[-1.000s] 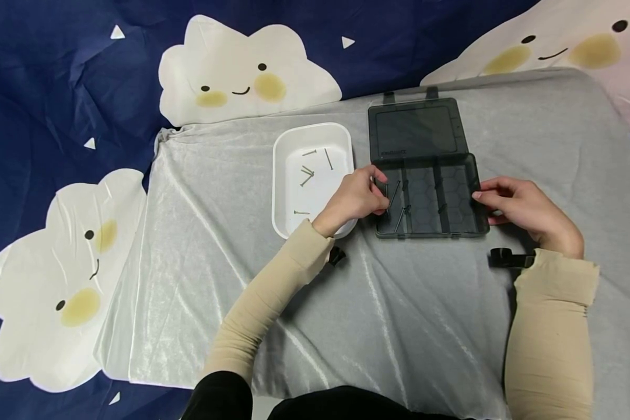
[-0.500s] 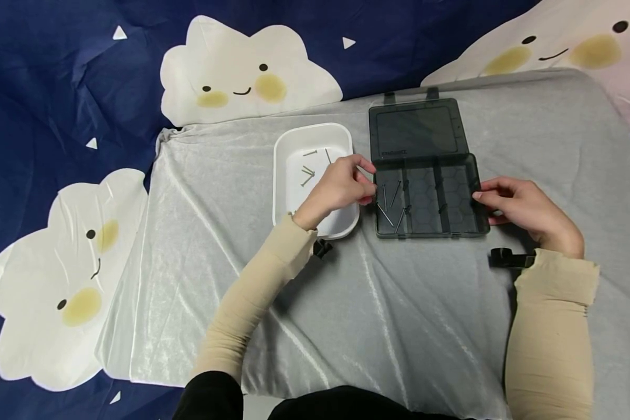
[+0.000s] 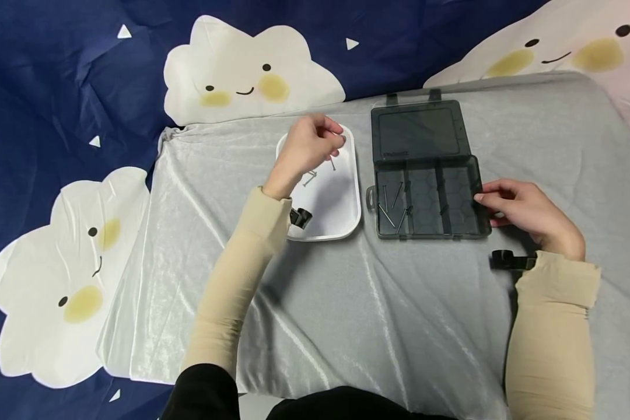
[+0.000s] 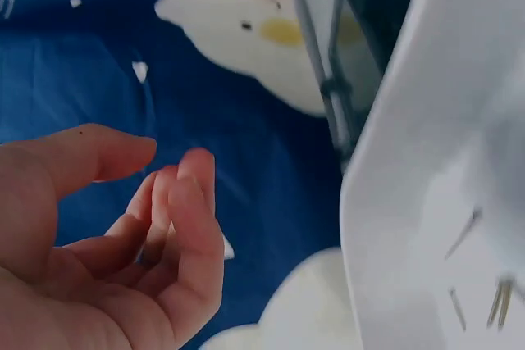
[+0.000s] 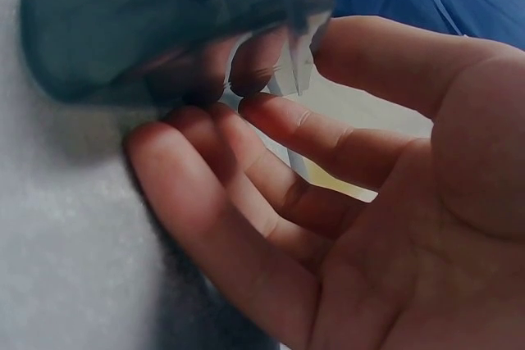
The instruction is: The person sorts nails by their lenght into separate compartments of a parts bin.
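Screw cluster: a few loose screws (image 3: 309,178) lie together on the tray floor, at about 7 o'clock from my left fingertips and partly covered by my hand, so I can't count them.
Left hand: my left hand (image 3: 303,149) hangs over the far half of the tray. Its fingers (image 4: 197,227) are loosely bent with a narrow gap between thumb and forefinger, and I see nothing held there.
Lone screw: a single screw (image 3: 333,165) lies on the tray floor at about 6 o'clock from those fingertips, its far end tucked out of sight behind them. Its long axis leans from 11 to 5 o'clock, so I judge that a pinch would sit best across it, thumb and forefinger on opposite sides.
White tray: the tray (image 3: 328,204) rests on the cloth-covered counter (image 3: 425,321), just beside the case.
Left compartment: this bay (image 3: 390,173) lies between 4 and 5 o'clock from my left fingertips, past the tray's right rim. Four more screws (image 3: 386,216) lie in it, at differing slants.
Dark case: the case (image 3: 424,201) lies open, its lid (image 3: 420,131) back toward 12 o'clock.
Right hand: my right hand (image 3: 522,207) holds the case at its 3 o'clock wall, thumb at the rim, fingers bent against the outside. It is well apart from the tray; my left is the nearer hand to the lone screw.
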A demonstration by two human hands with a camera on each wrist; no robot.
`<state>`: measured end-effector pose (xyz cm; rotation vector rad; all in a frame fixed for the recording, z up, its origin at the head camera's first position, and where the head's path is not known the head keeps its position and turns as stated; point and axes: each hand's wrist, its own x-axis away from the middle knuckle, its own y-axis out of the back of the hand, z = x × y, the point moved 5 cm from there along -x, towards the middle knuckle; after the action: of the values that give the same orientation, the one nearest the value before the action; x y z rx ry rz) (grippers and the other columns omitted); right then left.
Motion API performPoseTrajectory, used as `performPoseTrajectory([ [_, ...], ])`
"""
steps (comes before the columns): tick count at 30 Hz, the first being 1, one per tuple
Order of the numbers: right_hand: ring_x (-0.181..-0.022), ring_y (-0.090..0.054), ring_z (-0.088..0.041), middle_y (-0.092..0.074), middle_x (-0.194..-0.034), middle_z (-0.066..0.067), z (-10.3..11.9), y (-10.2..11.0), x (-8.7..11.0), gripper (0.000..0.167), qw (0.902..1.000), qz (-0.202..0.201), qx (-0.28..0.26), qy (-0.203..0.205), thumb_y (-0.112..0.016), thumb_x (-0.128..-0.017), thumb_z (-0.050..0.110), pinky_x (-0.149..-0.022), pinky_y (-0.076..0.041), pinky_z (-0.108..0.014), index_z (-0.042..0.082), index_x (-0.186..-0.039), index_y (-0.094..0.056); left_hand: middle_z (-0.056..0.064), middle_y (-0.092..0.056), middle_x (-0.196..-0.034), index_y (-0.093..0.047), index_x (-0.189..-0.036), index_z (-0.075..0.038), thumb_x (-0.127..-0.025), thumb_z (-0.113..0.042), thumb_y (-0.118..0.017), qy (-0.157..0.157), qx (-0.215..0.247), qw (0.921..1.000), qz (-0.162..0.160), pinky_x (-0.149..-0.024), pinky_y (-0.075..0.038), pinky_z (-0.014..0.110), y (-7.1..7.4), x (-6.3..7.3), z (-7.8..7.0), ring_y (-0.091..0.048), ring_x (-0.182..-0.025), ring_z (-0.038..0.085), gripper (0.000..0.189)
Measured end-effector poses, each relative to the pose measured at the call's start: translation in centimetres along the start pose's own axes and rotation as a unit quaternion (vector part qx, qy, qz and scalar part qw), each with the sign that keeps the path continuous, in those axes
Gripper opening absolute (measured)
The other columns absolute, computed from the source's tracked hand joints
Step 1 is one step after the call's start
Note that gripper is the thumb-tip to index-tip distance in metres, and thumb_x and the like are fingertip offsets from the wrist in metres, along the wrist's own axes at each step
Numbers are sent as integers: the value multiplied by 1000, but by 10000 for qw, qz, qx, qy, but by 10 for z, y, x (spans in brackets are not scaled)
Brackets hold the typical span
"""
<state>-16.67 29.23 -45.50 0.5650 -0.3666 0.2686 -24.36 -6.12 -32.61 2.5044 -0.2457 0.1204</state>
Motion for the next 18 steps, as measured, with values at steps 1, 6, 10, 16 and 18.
performPoseTrajectory([
  [1, -80, -56, 6, -53, -93, 22, 0, 0, 0, 64, 10000, -11, -24, 5, -54, -96, 43, -69, -57, -25, -3, -137, -40, -4, -62, -72, -67, -95, -7, -85, -10, -61, 23, -187, 9997, -143, -59, -45, 19, 3, -3, 1, -58, -61, 8, 12],
  [6, -79, -57, 6, -55, -91, 24, 0, 1, 0, 60, 9999, -33, -132, 52, -55, -96, 41, -68, -56, -25, -3, -135, -41, -8, -58, -68, -69, -88, -10, -84, -14, -63, 185, -939, 9941, -508, -64, -43, 19, 8, -18, 12, -55, -64, 7, 9],
  [10, -79, -59, 4, -58, -88, 25, 0, 1, 1, 53, 9996, 5, -260, 105, -55, -97, 38, -67, -56, -25, -2, -131, -44, -8, -55, -58, -69, -82, -7, -83, -12, -64, 342, -1004, 9936, -393, -61, -43, 19, 2, -29, 27, -54, -59, 8, 7],
  [16, -78, -60, 3, -60, -87, 23, 0, 1, 2, 50, 9994, -6, -338, 103, -55, -97, 37, -67, -56, -25, -2, -128, -46, -8, -55, -52, -67, -77, -7, -85, -10, -63, 966, -826, 9918, -142, -58, -43, 21, -12, -44, 52, -55, -56, 10, 9],
  [18, -78, -60, 3, -59, -88, 23, 0, 0, 2, 54, 9996, -8, -287, 79, -54, -97, 39, -67, -56, -25, -2, -131, -45, -8, -54, -50, -66, -74, -9, -85, -10, -62, 1171, -929, 9887, -91, -58, -43, 20, -17, -48, 59, -56, -55, 10, 11],
])
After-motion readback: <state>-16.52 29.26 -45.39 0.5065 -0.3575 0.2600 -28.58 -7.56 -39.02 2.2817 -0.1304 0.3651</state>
